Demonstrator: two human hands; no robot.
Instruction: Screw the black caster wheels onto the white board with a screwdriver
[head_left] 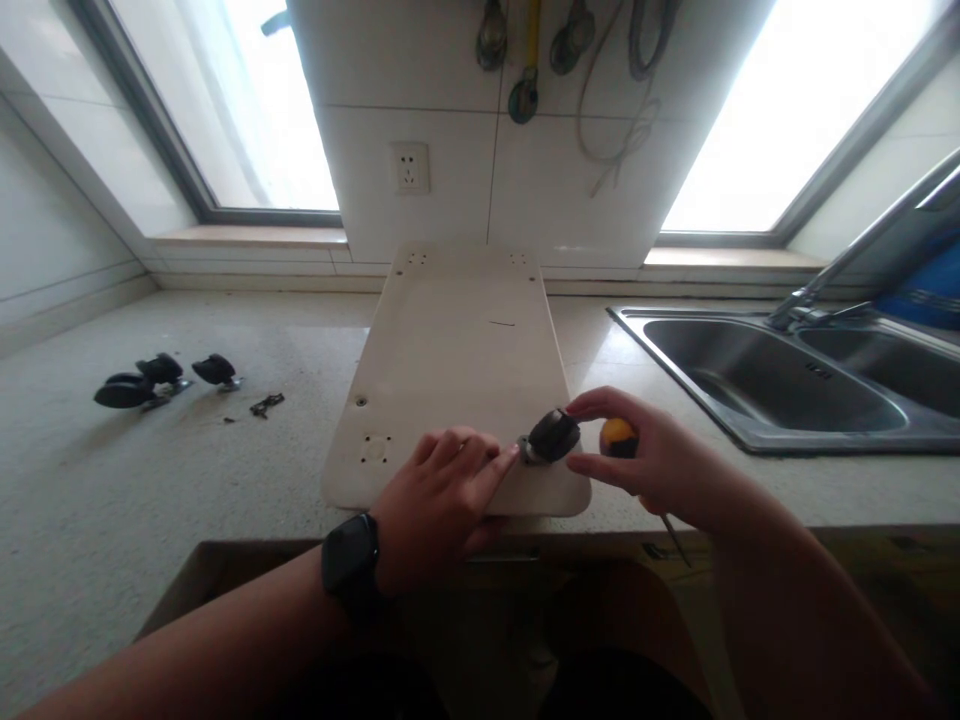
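A white board [465,340] lies flat on the counter, with small screw holes near its corners. At its near right corner sits a black caster wheel [555,435] with a metal mounting plate. My left hand [442,485] presses its index fingertip on that plate. Its other fingers are curled, and the thumb is at the board's front edge. My right hand [649,450] has thumb and index finger apart around the caster's right side, touching it or nearly so. Tucked in its palm is a screwdriver [619,437] with a yellow and black handle, its shaft pointing down.
Several screws [267,404] lie on the left of the counter [285,480], beside three loose caster wheels [215,370]. A steel sink [742,440] with a faucet [817,290] is on the right. Behind the board stands a tiled wall with a socket [410,168].
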